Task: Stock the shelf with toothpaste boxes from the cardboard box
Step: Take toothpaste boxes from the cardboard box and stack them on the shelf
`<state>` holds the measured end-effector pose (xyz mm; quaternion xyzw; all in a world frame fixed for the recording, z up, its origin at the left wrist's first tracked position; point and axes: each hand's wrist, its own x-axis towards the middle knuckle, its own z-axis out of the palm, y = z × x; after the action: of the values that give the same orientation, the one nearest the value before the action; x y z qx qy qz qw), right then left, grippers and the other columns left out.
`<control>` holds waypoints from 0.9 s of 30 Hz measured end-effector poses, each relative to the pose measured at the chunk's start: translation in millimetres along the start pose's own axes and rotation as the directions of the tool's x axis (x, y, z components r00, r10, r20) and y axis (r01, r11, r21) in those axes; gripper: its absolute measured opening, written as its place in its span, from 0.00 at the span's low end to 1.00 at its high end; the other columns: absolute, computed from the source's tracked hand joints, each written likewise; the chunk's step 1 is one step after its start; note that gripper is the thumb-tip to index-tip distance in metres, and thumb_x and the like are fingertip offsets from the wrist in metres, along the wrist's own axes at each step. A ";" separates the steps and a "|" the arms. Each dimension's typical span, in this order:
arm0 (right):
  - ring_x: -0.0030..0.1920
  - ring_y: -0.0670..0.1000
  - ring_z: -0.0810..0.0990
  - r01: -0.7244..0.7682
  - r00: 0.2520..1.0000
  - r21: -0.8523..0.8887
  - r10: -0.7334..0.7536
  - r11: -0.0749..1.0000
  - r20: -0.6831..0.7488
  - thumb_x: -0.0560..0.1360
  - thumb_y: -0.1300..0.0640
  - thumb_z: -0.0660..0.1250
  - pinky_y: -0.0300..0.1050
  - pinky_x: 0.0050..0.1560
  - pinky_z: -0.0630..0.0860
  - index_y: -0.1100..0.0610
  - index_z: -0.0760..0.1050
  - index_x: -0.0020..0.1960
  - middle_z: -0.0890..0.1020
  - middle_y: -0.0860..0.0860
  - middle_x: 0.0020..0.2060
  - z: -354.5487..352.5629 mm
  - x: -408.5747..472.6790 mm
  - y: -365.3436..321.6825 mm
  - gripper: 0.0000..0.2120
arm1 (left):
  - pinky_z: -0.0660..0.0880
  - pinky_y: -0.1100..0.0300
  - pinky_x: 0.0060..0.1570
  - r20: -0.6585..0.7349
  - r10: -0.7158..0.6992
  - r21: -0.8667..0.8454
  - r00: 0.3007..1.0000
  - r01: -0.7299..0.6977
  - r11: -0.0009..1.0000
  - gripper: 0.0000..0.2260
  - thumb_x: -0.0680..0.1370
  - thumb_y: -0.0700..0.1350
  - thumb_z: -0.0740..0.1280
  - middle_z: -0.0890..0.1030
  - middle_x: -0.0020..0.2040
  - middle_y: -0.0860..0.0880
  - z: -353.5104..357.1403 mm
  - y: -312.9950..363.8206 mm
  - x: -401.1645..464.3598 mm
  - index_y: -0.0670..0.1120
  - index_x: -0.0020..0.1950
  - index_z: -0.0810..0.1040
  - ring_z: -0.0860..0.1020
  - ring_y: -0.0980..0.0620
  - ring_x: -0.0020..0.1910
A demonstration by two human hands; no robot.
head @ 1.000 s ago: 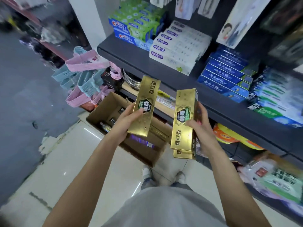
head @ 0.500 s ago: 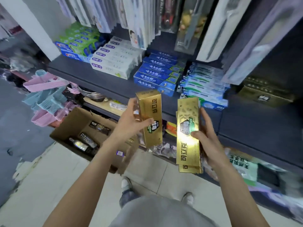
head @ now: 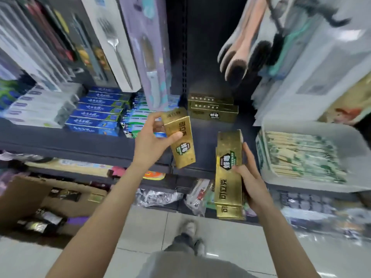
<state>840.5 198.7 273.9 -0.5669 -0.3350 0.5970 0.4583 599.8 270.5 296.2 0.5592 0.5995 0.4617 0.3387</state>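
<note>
**Gold boxes in both hands at the shelf**

Cardboard box (head: 30, 199) on floor, far left, open, dark packs inside. Left hand (head: 149, 141) grips one gold toothpaste box (head: 181, 141), thumb across its face, held over the shelf (head: 80, 141) front edge. Gold stack (head: 213, 111) sits at shelf back. Right hand (head: 249, 181) clasps several gold boxes (head: 227, 177), upright, below shelf edge.

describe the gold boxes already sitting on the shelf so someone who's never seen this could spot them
Start at the dark grey shelf that carries the rows of toothpaste. Follow it right past the blue toothpaste boxes to the upright post; the stacked gold boxes lie flat just right of it. They alone there are gold, matching the boxes in both hands, but nobody holds them.
</note>
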 end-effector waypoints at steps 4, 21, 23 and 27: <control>0.51 0.52 0.82 0.007 0.997 0.026 -0.005 1.000 -0.071 0.76 0.62 0.62 0.47 0.42 0.78 0.30 0.61 0.68 0.77 0.38 0.59 -24.0 7.6 -10.7 0.32 | 0.79 0.57 0.48 0.039 -0.158 -0.311 0.987 0.162 0.936 0.26 0.68 0.36 0.75 0.77 0.48 0.50 48.9 -18.7 32.6 0.47 0.57 0.63 0.78 0.50 0.46; 0.51 0.46 0.80 0.099 0.987 0.053 -0.091 0.994 -0.135 0.77 0.61 0.61 0.52 0.51 0.79 0.33 0.59 0.69 0.77 0.37 0.51 -36.3 39.6 -28.6 0.30 | 0.70 0.50 0.61 0.094 -0.141 0.362 0.986 0.098 0.927 0.27 0.73 0.54 0.69 0.71 0.65 0.46 137.1 -31.9 108.0 0.48 0.69 0.67 0.70 0.45 0.64; 0.52 0.47 0.81 0.113 0.988 0.069 -0.105 0.991 -0.109 0.77 0.61 0.63 0.47 0.47 0.79 0.33 0.58 0.69 0.79 0.40 0.54 -36.3 41.0 -22.0 0.31 | 0.74 0.51 0.59 0.326 -0.235 0.076 0.916 0.222 0.972 0.21 0.74 0.59 0.66 0.76 0.60 0.52 131.7 -4.4 78.8 0.52 0.65 0.71 0.76 0.51 0.58; 0.58 0.53 0.78 0.119 0.990 0.094 -0.110 0.988 -0.092 0.71 0.56 0.69 0.51 0.54 0.78 0.38 0.58 0.72 0.77 0.52 0.60 -28.5 43.5 -8.2 0.35 | 0.76 0.60 0.52 0.725 -0.322 0.124 0.608 0.345 0.930 0.32 0.66 0.65 0.65 0.75 0.58 0.58 117.1 33.5 3.8 0.53 0.66 0.68 0.76 0.58 0.54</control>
<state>872.7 238.5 261.6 -0.5486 -0.3169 0.5603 0.5336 719.2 293.0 287.5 0.5704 0.4989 0.1351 0.6384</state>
